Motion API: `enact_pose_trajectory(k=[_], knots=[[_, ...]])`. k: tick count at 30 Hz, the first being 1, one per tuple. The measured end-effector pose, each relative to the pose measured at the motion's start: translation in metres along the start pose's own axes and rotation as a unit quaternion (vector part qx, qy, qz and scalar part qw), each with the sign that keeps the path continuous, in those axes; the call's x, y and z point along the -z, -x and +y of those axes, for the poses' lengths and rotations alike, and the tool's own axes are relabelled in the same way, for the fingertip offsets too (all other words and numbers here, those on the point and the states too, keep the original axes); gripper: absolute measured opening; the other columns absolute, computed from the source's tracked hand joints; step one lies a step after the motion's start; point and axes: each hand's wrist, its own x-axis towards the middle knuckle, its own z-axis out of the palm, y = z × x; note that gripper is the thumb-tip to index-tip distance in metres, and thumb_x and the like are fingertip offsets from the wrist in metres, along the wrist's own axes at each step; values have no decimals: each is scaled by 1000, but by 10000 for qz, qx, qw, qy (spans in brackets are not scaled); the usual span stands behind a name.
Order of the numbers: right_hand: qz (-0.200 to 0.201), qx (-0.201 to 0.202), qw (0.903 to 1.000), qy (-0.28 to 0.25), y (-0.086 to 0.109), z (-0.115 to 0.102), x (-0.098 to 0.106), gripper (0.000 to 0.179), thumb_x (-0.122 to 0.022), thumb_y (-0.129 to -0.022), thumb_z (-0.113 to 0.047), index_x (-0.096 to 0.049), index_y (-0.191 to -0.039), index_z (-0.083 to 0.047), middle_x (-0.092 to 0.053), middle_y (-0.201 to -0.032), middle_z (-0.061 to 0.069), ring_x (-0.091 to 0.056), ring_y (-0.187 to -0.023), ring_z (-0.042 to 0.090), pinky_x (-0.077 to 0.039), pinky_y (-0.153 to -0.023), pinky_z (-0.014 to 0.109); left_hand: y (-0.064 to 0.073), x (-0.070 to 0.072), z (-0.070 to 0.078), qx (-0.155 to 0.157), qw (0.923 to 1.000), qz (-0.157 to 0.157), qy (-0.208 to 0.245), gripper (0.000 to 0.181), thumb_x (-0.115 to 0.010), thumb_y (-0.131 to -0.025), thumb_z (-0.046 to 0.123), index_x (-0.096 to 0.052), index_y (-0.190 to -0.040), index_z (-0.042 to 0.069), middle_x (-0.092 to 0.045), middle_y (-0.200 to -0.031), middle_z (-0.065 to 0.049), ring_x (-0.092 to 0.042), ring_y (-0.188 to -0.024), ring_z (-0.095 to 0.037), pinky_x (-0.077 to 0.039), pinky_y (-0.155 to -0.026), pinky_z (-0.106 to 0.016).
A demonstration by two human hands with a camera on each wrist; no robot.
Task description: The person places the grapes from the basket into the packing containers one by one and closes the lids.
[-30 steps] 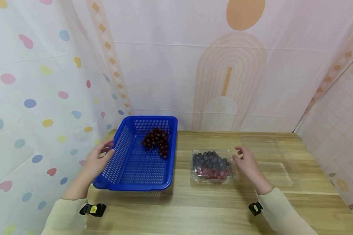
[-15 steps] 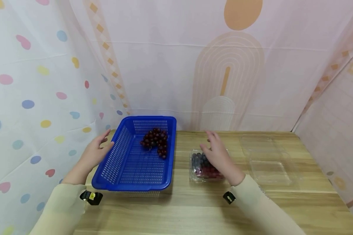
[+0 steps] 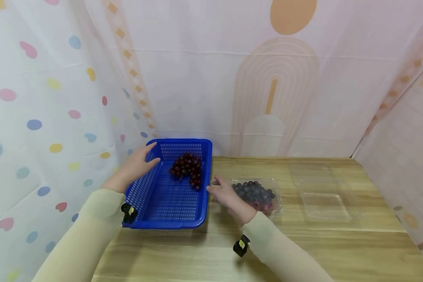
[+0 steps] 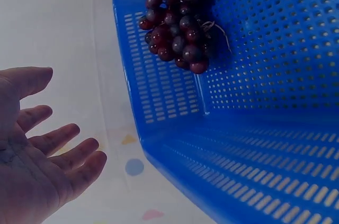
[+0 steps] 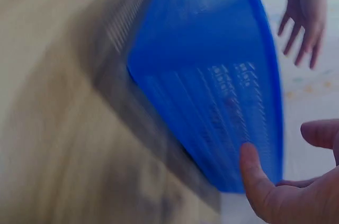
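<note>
A blue plastic basket (image 3: 169, 224) with slotted walls stands on the wooden table. Inside, toward its back right, lies a bunch of dark red grapes (image 3: 187, 166). My left hand (image 3: 137, 164) hovers over the basket's left rim, thumb and fingers spread; the left wrist view shows the palm (image 4: 32, 181) holding nothing. My right hand (image 3: 227, 194) is at the basket's right rim with fingers extended. In the right wrist view its index finger (image 5: 254, 176) overlaps the basket's outer wall. Behind that hand sits a clear plastic box (image 3: 278, 207) of dark and pinkish grapes, partly hidden by it.
To the right, an unfolded clear plastic clamshell box (image 3: 326, 219) lies on the wooden table (image 3: 218, 258). A patterned curtain (image 3: 197, 78) hangs right behind the table's back edge, and a spotted one (image 3: 56, 117) borders the left side.
My right hand has moved left from the right side of the grape box, across it, to the basket's right rim. My left hand has shifted right and forward over the left rim.
</note>
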Motion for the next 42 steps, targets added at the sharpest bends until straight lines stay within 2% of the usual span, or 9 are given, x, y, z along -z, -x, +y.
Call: enact_pose_trajectory(k=[3,6,11,16,21,23,30,35,42], knots=[[83,-101,9989,-443,-2,5,-11,55,-52,-93,-5,-31,-143,5,-49,-128,25,-63,-90,27,-55,-77,40,-13,-5,8,18,9999,-94,-101,65,-48,-99,28,-18,-150,1,-24,-151,-28,-23,-137,-46,-23,-109,-59],[321,-77,9981,-522,-2,6,-16,48,-53,-92,-1,-40,-138,5,-57,-112,18,-62,-79,18,-54,-66,32,-25,-12,14,-13,9998,-200,-96,64,-49,-98,24,-19,-149,-2,-24,-149,-30,-23,-136,-47,-24,-108,-59],[661,-109,9960,-583,-3,5,-21,46,-55,-89,3,-46,-134,5,-49,-90,1,-57,-76,14,-53,-64,30,-41,-26,18,152,9986,-498,-129,65,-50,-98,21,-17,-149,-2,-21,-150,-30,-20,-137,-47,-22,-110,-58],[738,-128,9947,-702,-4,5,-25,47,-56,-88,5,-46,-134,6,-43,-86,-1,-50,-74,11,-49,-63,27,-55,-38,22,337,9961,-665,-464,66,-51,-97,21,-18,-150,-1,-20,-151,-30,-17,-138,-47,-21,-110,-59],[781,-114,9947,-655,-5,6,-28,47,-57,-87,5,-47,-133,5,-43,-85,0,-50,-72,11,-48,-57,25,-64,-53,25,366,9943,-733,-677,66,-53,-96,21,-19,-149,-2,-22,-149,-32,-19,-137,-48,-20,-110,-59],[761,-132,9949,-643,-4,6,-29,47,-57,-88,5,-48,-133,4,-43,-84,-1,-51,-69,11,-49,-54,25,-67,-60,25,406,9935,-785,-722,68,-53,-96,21,-19,-149,-2,-22,-149,-33,-20,-137,-49,-21,-110,-59],[697,-323,9948,-671,-3,5,-32,49,-57,-89,3,-47,-136,0,-42,-80,-3,-51,-64,11,-48,-53,30,-72,-84,17,897,9906,-812,-642,75,-53,-96,27,-10,-152,3,-14,-151,-32,-19,-135,-53,-23,-107,-62],[712,-328,9951,-601,-2,4,-31,48,-57,-89,2,-47,-137,-1,-42,-82,-2,-52,-67,12,-48,-54,29,-73,-95,13,1071,9906,-723,-459,77,-51,-97,30,-3,-152,4,-6,-153,-32,-14,-135,-55,-19,-107,-64],[584,-334,9958,-625,-1,2,-35,46,-56,-91,2,-47,-136,-1,-44,-83,-1,-60,-77,19,-51,-59,32,-66,-105,4,1186,9902,-625,-381,81,-49,-98,34,4,-152,7,4,-155,-28,-8,-138,-53,-17,-108,-64]])
